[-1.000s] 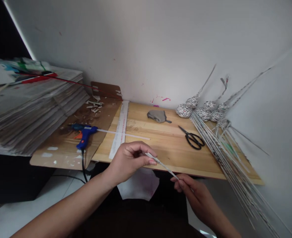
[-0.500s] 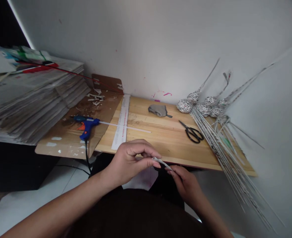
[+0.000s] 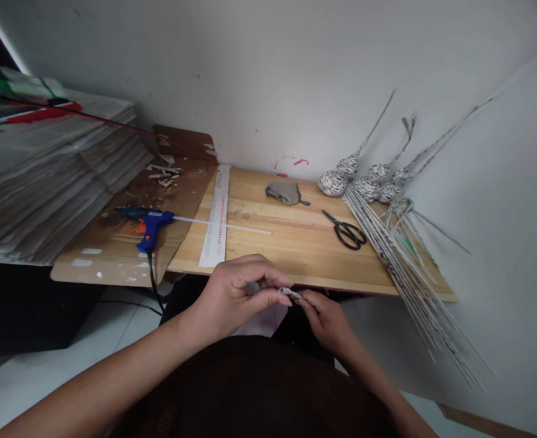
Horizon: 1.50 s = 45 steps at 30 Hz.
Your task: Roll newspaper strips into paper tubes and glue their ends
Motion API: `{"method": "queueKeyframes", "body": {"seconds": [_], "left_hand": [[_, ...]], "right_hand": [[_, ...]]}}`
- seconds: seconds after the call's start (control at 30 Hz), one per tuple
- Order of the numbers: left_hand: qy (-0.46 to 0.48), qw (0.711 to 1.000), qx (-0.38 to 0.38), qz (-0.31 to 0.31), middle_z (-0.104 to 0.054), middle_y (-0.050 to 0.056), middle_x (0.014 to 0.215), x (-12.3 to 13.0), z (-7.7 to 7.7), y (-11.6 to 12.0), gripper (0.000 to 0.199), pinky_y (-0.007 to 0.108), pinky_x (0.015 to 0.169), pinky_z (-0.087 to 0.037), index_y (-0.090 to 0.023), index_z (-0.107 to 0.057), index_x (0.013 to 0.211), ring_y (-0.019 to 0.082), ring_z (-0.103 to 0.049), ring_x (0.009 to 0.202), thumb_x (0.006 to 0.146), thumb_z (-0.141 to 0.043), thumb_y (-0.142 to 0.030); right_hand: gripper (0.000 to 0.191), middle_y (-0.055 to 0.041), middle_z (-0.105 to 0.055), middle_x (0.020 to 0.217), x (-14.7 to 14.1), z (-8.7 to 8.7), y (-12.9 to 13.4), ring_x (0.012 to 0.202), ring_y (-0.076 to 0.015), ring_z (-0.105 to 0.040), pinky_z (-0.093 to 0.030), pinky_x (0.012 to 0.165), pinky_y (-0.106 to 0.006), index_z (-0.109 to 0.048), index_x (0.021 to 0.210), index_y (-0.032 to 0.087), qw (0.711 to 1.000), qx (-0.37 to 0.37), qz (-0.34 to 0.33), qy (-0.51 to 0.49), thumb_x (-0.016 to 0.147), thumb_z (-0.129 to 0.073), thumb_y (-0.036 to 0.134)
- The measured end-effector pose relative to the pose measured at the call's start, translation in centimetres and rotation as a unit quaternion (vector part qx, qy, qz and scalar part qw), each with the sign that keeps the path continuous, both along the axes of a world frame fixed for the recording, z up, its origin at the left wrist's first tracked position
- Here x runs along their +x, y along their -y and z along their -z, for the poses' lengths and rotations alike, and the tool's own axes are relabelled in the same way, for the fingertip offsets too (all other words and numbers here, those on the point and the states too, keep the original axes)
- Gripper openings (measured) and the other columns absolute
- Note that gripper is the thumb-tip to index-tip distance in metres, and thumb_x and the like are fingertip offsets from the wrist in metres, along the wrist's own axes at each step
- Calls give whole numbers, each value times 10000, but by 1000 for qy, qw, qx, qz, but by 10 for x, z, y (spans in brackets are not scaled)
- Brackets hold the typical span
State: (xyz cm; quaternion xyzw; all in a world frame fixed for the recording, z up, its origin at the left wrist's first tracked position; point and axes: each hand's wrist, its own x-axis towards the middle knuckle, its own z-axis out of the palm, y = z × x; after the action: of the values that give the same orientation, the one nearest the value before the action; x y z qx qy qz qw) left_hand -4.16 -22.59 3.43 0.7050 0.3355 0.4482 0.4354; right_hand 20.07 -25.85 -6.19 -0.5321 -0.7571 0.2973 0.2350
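Note:
A small rolled piece of newspaper (image 3: 290, 294) lies between my hands, just off the front edge of the wooden table (image 3: 296, 261). My left hand (image 3: 243, 292) pinches one end of it between thumb and fingers. The other end is in the closed fingers of my right hand (image 3: 326, 316), which hide part of the roll. Beyond the hands, black scissors (image 3: 348, 234) rest on the table, with a grey cloth pouch (image 3: 284, 192) farther back. A white paper strip (image 3: 218, 219) runs front to back on the left, under a long glue stick (image 3: 245, 229).
A blue glue gun (image 3: 152, 228) lies on cardboard (image 3: 99, 255) at left, its cord dropping over the edge. A tall newspaper stack (image 3: 67, 164) stands beyond it. At right are woven paper gourd shapes (image 3: 335, 182) and a bundle of paper sticks (image 3: 391, 267) overhanging the front edge.
My right hand has come closer to the left, so less of the paper roll shows between them. The whole view has shifted slightly.

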Motion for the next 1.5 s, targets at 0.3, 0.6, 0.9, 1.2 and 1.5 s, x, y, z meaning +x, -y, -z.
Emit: {"method": "queueKeyframes", "body": {"seconds": [0.3,0.6,0.9,1.2,1.5], "left_hand": [[-12,1000,27,-6,-720,49,799,1,6,-4,49,265,687,-494,-212,-755,824,166,-659,747,788,-727,-233],[9,1000,25,-3,-711,38,788,1,13,-7,31,249,680,-502,-177,-734,812,136,-656,740,798,-723,-202],[10,1000,-24,3,-696,43,769,-2,13,-9,71,260,683,-486,-169,-732,782,139,-635,730,786,-736,-240],[170,955,-240,44,-681,58,866,-18,18,-12,213,222,600,-466,-206,-739,996,118,-574,696,859,-646,-341],[90,930,-357,-20,-556,-5,536,-69,52,0,257,197,481,-361,-152,-716,828,89,-466,501,828,-665,-404]], "right_hand": [[277,-69,-691,949,3,9,0,886,-196,-628,-466,807,-304,-647,1035,207,1000,11,-18,18,989,-389,296],[297,-63,-704,895,2,14,-1,835,-201,-652,-511,777,-317,-668,1003,227,999,27,-21,25,983,-383,305],[302,-62,-693,879,2,14,-2,831,-198,-646,-505,772,-310,-657,978,219,999,12,-29,27,986,-372,319],[322,-60,-680,828,4,18,0,774,-190,-633,-490,734,-293,-649,953,209,998,-12,-21,54,987,-354,335],[328,-42,-707,857,41,-29,6,758,-188,-667,-492,681,-281,-643,1016,243,991,-78,-8,111,984,-352,391]]}}
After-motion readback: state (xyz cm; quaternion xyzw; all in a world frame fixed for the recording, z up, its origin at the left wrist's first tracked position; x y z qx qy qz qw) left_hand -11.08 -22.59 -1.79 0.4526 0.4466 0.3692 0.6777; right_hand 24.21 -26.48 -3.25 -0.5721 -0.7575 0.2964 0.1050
